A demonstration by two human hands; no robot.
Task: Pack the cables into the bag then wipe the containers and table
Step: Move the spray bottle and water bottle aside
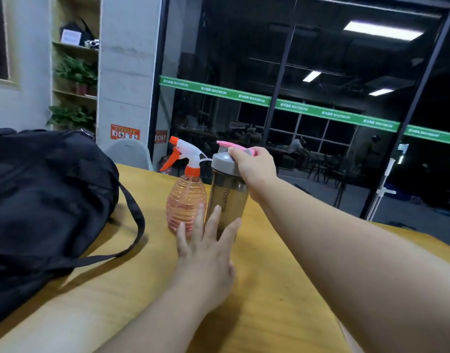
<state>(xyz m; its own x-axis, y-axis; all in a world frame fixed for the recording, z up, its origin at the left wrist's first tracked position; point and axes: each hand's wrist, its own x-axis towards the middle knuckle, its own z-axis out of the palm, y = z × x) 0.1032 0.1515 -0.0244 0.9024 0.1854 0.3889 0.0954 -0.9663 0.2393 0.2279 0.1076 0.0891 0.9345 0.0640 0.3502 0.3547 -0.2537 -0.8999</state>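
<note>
A yellow wooden tabletop point(269, 289) seen from above the person's arms. At ten o'clock a black bag point(45, 194) slumps, its strap trailing across the wood; no cables are visible, so they are probably packed. Near twelve o'clock stand two containers, touching or nearly so: an orange spray bottle point(185, 200) and, just to its right, a smoky shaker bottle point(227, 194) with a grey and pink lid. The right hand point(254, 166) grasps that lid from above, likely steadying it. The left hand point(206, 253) lies released, straight fingers against the shaker's base. No cloth is visible.
</note>
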